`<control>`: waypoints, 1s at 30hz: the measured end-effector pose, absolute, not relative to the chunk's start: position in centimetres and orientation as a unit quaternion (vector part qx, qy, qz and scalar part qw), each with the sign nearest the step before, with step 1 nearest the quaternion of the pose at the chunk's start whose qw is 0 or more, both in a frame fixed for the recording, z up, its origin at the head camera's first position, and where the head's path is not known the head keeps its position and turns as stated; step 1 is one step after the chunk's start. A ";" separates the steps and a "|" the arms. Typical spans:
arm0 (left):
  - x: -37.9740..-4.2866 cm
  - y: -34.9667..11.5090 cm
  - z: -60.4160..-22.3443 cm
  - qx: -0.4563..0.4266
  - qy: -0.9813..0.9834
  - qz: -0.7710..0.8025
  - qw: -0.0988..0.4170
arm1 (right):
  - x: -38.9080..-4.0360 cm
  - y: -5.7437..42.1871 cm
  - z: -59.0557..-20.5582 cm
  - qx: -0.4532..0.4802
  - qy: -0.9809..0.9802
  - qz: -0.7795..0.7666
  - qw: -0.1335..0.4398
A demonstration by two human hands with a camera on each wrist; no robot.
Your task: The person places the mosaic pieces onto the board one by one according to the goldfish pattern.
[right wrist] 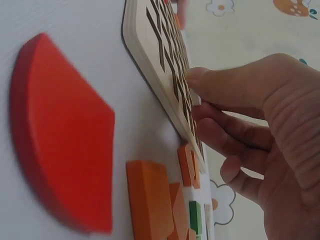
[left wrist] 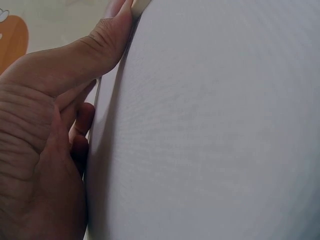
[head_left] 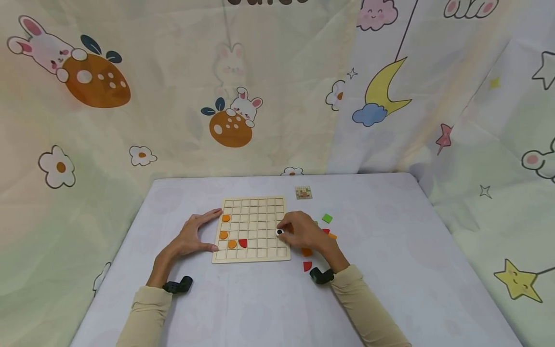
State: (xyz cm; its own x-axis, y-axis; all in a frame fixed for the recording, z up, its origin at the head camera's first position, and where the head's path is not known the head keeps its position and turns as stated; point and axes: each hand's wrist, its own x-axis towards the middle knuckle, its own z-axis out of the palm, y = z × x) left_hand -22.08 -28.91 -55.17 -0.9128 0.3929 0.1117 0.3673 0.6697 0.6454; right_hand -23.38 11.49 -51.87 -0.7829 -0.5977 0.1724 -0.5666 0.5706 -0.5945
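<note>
A wooden grid board (head_left: 256, 227) lies flat on the table. On its left side are three orange discs (head_left: 226, 218) and a red quarter-circle (head_left: 243, 243). My left hand (head_left: 189, 236) spans the board's left edge, thumb near the lower corner and fingers farther up. In the left wrist view, the thumb (left wrist: 107, 42) touches the board's edge. My right hand (head_left: 303, 232) pinches a small white eye piece (head_left: 279, 233) with a black dot, over the board's right columns. From the right wrist view, the white piece (right wrist: 195, 97) is mostly hidden by the fingers.
Right of the board lie loose pieces: a red quarter-circle (head_left: 307, 266), an orange piece (head_left: 307, 252), a green square (head_left: 327, 218) and others partly behind the right hand. A small patterned card (head_left: 303, 193) lies beyond the board. A printed cloth (head_left: 277, 144) hangs behind the table.
</note>
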 end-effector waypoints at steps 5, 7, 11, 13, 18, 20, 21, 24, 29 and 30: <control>-22.2 -28.9 -55.0 0.202 0.917 0.344 0.019 | -23.8 9.9 -51.6 -0.333 0.871 -0.356 0.058; -22.2 -28.9 -54.9 0.200 0.918 0.341 0.019 | -23.9 9.3 -51.6 -0.340 0.867 -0.359 0.063; -22.3 -28.9 -54.8 0.198 0.919 0.341 0.019 | -24.1 8.0 -51.5 -0.353 0.861 -0.360 0.070; -22.3 -28.9 -54.7 0.198 0.918 0.344 0.019 | -24.1 7.4 -51.6 -0.361 0.859 -0.358 0.071; -22.1 -28.9 -54.8 0.198 0.917 0.345 0.018 | -24.2 5.8 -51.9 -0.380 0.855 -0.347 0.063; -22.1 -28.9 -54.9 0.198 0.918 0.343 0.018 | -24.2 5.2 -52.0 -0.386 0.855 -0.343 0.059; -22.0 -28.9 -55.0 0.197 0.918 0.344 0.018 | -24.3 4.9 -52.0 -0.389 0.854 -0.342 0.057; -21.9 -28.9 -55.0 0.196 0.917 0.347 0.021 | -24.3 4.1 -52.2 -0.396 0.850 -0.342 0.058; -21.9 -28.7 -55.1 0.193 0.918 0.345 0.026 | -24.4 3.2 -52.4 -0.402 0.846 -0.344 0.060; -22.0 -28.7 -55.1 0.191 0.920 0.342 0.026 | -24.5 3.1 -52.5 -0.403 0.846 -0.344 0.060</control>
State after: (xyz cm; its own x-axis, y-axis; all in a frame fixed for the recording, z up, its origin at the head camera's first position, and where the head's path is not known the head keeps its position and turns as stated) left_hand -21.95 -28.74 -55.13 -0.9255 0.3695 0.0833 0.3340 0.6925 0.6394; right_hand -24.46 3.08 -52.46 -0.6684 -0.7228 0.1754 -0.6404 0.4393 -0.6300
